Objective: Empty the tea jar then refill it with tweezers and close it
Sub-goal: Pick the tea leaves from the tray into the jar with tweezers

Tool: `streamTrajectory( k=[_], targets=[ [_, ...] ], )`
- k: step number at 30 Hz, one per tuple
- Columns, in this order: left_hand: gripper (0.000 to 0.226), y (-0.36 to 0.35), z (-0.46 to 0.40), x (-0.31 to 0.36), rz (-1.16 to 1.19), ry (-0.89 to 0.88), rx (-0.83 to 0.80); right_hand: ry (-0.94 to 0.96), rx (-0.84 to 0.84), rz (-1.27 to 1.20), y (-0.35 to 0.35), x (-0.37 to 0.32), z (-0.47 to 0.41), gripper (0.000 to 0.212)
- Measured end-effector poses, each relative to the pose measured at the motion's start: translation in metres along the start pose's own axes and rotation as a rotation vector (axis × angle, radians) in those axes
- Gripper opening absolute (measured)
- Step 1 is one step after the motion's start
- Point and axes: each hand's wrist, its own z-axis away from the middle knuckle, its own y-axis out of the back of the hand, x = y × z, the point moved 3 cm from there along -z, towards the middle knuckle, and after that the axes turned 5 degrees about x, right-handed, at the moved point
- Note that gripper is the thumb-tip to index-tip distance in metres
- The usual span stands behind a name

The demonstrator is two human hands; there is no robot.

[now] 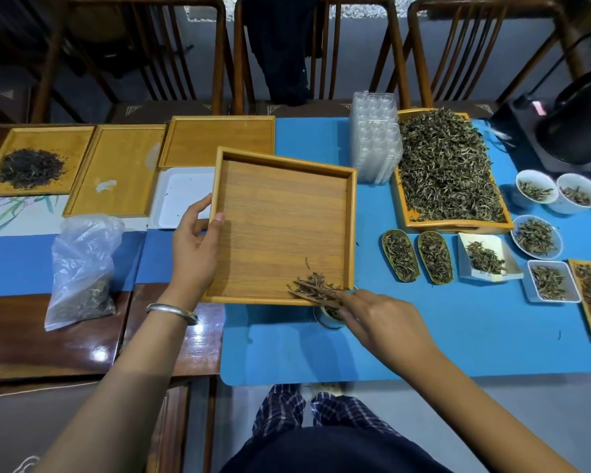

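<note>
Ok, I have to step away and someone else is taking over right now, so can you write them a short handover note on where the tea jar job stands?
Left hand: grips the left rim of the wooden tray, holding it tilted over the jar.
Right hand: holds the tweezers, tips in the tea leaves at the tray's near right corner.
Jar: on the blue mat, mostly hidden under that corner, some tea inside.
Done: jar emptied onto the tray, most tea seemingly returned.
Left: move the last small pile into the jar, set the tray down, close the jar. No lid in view.
</note>
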Motion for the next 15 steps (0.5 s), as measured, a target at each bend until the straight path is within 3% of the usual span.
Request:
streamTrajectory(
  k=[11, 15],
  targets=[
    [0.037, -0.001, 0.0, -0.001, -0.002, -0.003, -0.005, -0.164, -0.032, -0.036, 0.001, 0.026, 0.03, 0.022],
    [0.037, -0.001, -0.001, 0.001, 0.001, -0.01, -0.006, -0.198, 0.055, -0.085, 0.009, 0.027, 0.029, 0.019]
  ],
)
